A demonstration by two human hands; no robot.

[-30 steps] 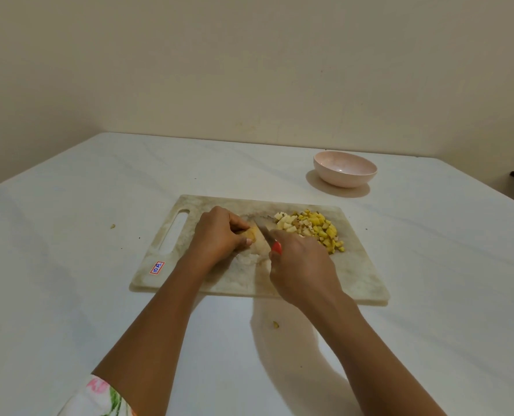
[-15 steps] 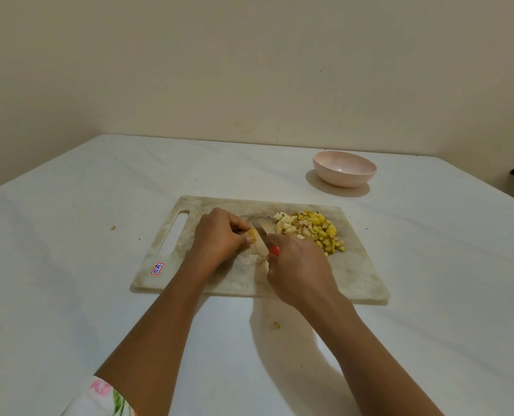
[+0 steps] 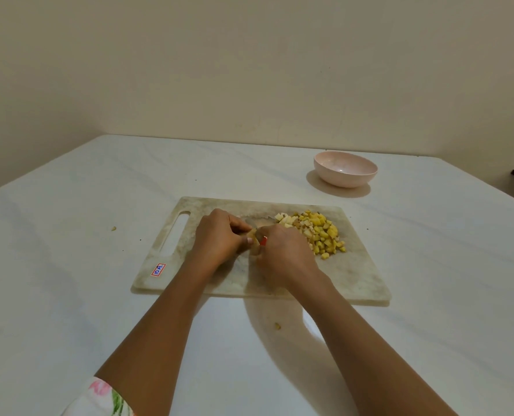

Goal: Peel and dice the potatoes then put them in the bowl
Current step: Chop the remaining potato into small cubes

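Observation:
On the marbled cutting board (image 3: pixel 358 277) my left hand (image 3: pixel 219 235) holds a small yellow potato piece (image 3: pixel 252 233), mostly hidden under its fingers. My right hand (image 3: pixel 282 253) grips a knife with a red handle (image 3: pixel 263 241); the blade is hidden between the two hands, right against the potato piece. A heap of diced potato (image 3: pixel 317 232) lies on the board just right of my right hand. The pink bowl (image 3: pixel 345 169) stands on the table beyond the board, at the far right, with nothing visible in it.
The board has a handle slot (image 3: pixel 176 232) at its left end and a red label (image 3: pixel 158 269) near its front left corner. Small potato scraps lie on the white table, one scrap (image 3: pixel 277 326) in front of the board and another scrap (image 3: pixel 113 228) to its left.
My right hand has moved left and closer to my left hand; the blade that showed between them earlier is now hidden. The diced heap and bowl have not moved.

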